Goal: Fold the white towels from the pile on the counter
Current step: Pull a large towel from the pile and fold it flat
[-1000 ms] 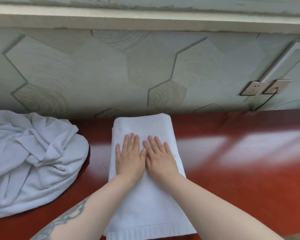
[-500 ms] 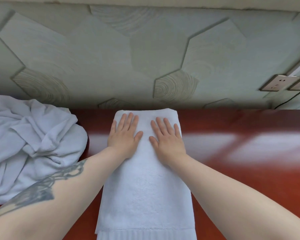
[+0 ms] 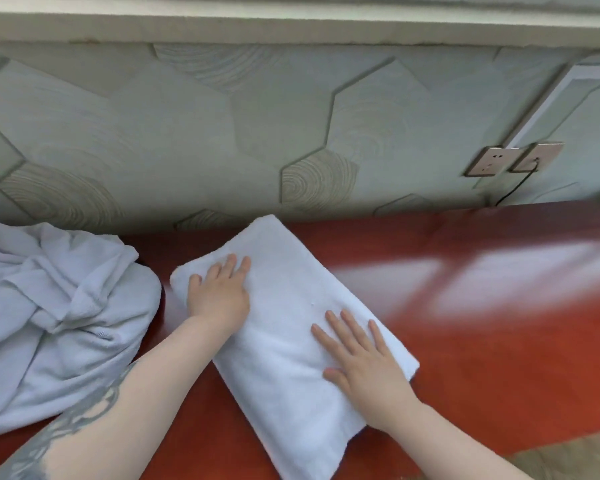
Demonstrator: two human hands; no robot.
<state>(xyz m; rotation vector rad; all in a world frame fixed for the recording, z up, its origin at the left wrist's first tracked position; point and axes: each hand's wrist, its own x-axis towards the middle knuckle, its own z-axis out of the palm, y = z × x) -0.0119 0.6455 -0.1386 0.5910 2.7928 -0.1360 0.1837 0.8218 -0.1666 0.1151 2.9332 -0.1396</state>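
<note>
Both hands, left hand [image 3: 219,296] and right hand [image 3: 364,362], press flat on folded towel [image 3: 291,327].

A folded towel [image 3: 291,327] is lying diagonally on the counter [image 3: 499,341]. The left hand [image 3: 219,296] is resting flat on its far-left end, the right hand [image 3: 361,358] on its near-right edge. A towel pile [image 3: 56,317] is sitting left of the left hand, two wall sockets [image 3: 513,161] far beyond the right hand.
</note>
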